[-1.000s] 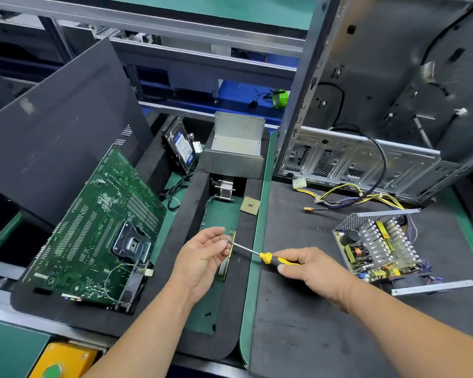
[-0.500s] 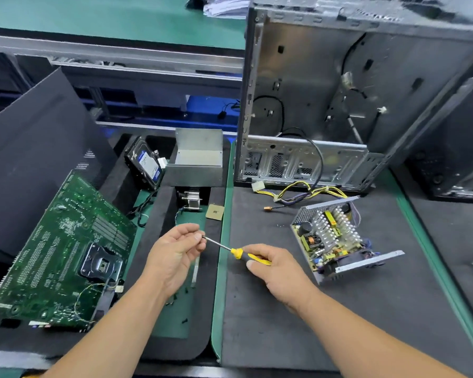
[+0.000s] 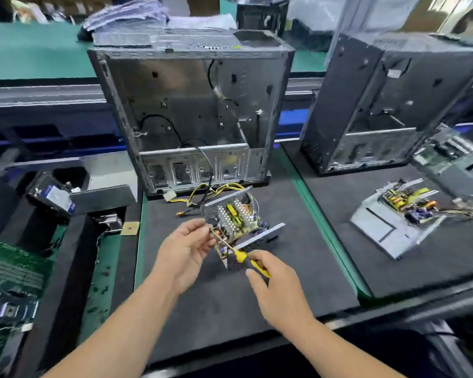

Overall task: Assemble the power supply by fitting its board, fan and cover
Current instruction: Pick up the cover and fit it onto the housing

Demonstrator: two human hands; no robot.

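The open power supply, a metal shell with its board and silver heat sinks showing, lies on the dark mat in front of an empty computer case. My right hand grips the yellow handle of a screwdriver. The shaft points up and left to my left hand, whose fingertips pinch at the screwdriver's tip, just beside the supply's near left corner. Whether a screw sits between those fingers cannot be seen. The supply's yellow and black cables trail toward the case.
A grey metal cover and a hard drive rest in the foam tray at left, beside a green motherboard. At right stand a second case and another open power supply.
My view has swung to the right. Both hands, still joined at the screwdriver, have moved from over the left foam tray to the open power supply.
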